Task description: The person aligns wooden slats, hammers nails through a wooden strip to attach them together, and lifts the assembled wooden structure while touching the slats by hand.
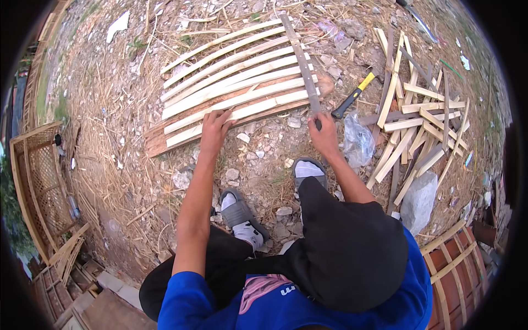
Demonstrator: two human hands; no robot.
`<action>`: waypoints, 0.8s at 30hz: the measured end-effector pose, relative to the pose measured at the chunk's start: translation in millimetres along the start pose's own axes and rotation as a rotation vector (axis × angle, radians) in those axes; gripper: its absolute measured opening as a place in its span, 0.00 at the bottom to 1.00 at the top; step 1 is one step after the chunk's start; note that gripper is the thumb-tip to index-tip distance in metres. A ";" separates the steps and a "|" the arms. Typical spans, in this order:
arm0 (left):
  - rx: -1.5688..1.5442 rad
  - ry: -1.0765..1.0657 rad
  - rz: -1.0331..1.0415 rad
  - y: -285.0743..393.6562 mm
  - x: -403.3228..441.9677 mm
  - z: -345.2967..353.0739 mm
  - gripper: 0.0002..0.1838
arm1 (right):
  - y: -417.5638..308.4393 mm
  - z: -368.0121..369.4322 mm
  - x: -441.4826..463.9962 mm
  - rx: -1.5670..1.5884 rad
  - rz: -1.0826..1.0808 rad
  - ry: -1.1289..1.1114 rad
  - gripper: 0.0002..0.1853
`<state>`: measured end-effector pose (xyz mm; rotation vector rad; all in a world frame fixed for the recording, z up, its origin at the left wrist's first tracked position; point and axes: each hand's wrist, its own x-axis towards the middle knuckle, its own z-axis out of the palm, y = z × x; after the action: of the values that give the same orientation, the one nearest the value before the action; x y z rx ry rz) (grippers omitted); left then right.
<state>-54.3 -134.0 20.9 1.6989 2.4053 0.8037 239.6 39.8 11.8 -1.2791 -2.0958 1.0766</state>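
As I watch remotely through the head camera, the biggest thing I see is a jumbled heap of pale and grey wooden strips (404, 124) to the right of a broad, reddish-brown wooden plank (155, 142). Long, thin, pale wooden slats (236, 83) come next, side by side, some over the plank and others past its far edge. I judge each one light, springy and rough, apt to split if bent sharply, so I would hold it by its edges near mid-length. Across their right ends, over the plank's right part, lies a flat dark-grey bar (301, 63), wood or metal I cannot tell; it looks stiff, best held by its near end. Off the plank's right end lie a crumpled clear plastic bag (358, 142) and a tool with a black-and-yellow handle (355, 94). At the plank's near edge, my left hand (214, 129) has its fingers slightly apart, fingertips on the nearest slats; nearer the plank's right end, my right hand (325, 135) is curled on the bar's near end.
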 end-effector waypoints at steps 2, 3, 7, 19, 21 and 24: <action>-0.007 0.011 -0.003 1.0 -1.8 2.0 0.17 | -0.1 -0.8 -0.5 0.000 0.040 -0.013 0.11; -0.007 0.018 -0.007 0.8 -1.6 3.6 0.17 | -0.9 -0.1 0.8 0.004 0.053 -0.028 0.10; 0.002 0.031 -0.013 -1.9 -2.5 3.0 0.17 | -2.5 -4.5 7.5 -0.044 0.070 -0.063 0.10; -0.041 0.081 0.016 -5.3 -6.4 11.7 0.18 | 2.3 -3.7 7.3 -0.063 0.057 -0.059 0.10; -0.028 0.080 0.023 -2.9 -2.8 10.9 0.18 | 1.8 -0.6 6.4 -0.073 0.003 -0.028 0.09; -0.026 0.101 0.040 -1.8 -2.4 11.3 0.18 | 3.4 2.0 5.9 -0.068 -0.043 -0.006 0.09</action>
<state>-50.8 -132.4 9.9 1.7421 2.4202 0.9443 237.3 45.2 7.8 -1.2578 -2.1711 1.0010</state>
